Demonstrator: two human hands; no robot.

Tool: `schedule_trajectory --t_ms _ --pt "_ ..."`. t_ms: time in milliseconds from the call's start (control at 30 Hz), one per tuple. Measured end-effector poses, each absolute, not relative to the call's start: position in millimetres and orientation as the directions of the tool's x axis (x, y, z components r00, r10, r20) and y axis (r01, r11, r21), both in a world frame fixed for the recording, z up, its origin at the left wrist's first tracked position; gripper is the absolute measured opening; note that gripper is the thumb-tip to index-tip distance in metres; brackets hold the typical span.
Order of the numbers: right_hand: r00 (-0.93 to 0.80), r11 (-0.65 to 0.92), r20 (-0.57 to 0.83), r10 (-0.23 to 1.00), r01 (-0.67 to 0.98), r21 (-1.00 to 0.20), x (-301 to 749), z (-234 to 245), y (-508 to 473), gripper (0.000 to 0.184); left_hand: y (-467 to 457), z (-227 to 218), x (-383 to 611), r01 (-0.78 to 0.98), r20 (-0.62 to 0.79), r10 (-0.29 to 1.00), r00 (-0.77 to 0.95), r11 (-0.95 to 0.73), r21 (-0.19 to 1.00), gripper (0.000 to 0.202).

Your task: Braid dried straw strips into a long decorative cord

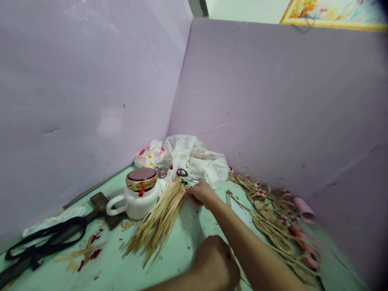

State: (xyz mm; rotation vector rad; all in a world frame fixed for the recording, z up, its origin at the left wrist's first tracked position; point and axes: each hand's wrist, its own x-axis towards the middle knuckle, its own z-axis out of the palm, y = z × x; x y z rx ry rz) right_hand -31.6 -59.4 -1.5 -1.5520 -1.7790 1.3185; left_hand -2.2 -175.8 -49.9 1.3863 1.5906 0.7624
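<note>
Right hand (pixel 201 194) gripping the top of the straw bundle (pixel 157 226), just beside the white jug (pixel 136 202); left hand (pixel 216 262) fisted near the table's (pixel 188 242) front edge; plastic bags (pixel 194 157) in its far corner.

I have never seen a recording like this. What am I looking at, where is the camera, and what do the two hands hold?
There is no machine here: a person works with two bare hands. The single picture comes from a camera worn on the person's head, looking forward and down, so both arms enter from the bottom edge. The right hand reaches forward and closes on the top end of a straw bundle. The left hand is nearer the camera and closed as a fist; I cannot tell whether anything is in its grip. On the green table are a white pot with a gold-rimmed lid, large black shears, small scissors, white plastic bags and braided straw cords.
</note>
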Motion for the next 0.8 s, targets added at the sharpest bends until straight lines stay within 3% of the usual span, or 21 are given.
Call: schedule_trajectory --t_ms 133,367,500,600,700,800 --pt "-0.149 -0.294 -0.421 0.895 0.515 -0.805 -41.9 -4.2 -55.9 0.024 -174.7 -52.6 -1.0 0.396 -0.232 0.972 0.026 0.203 0.895 0.021" --pt "-0.244 -0.342 -0.406 0.881 0.267 -0.901 -27.7 21.2 -53.0 0.007 -178.0 -40.1 -6.6 0.546 -0.314 0.949 0.015 0.255 0.798 0.026" --pt "-0.327 -0.389 -0.385 0.863 0.056 -0.920 -10.4 38.4 -53.4 0.010 -176.7 -41.5 -6.4 0.523 -0.274 0.962 0.014 0.226 0.821 0.026" --pt "-0.359 -0.331 -0.291 0.887 -0.054 -0.942 7.1 53.2 -59.4 0.010 -176.9 -43.3 -7.1 0.485 -0.243 0.970 -0.006 0.215 0.847 0.024" --pt "-0.327 -0.242 -0.225 0.918 -0.011 -0.970 12.0 54.6 -67.1 0.010 -177.0 -41.0 -7.5 0.458 -0.204 0.979 0.004 0.180 0.870 0.021" --pt "-0.278 -0.189 -0.219 0.935 0.133 -0.973 -0.5 35.3 -67.7 0.007 -176.5 -35.0 -6.2 0.481 -0.206 0.978 0.015 0.173 0.859 0.020"
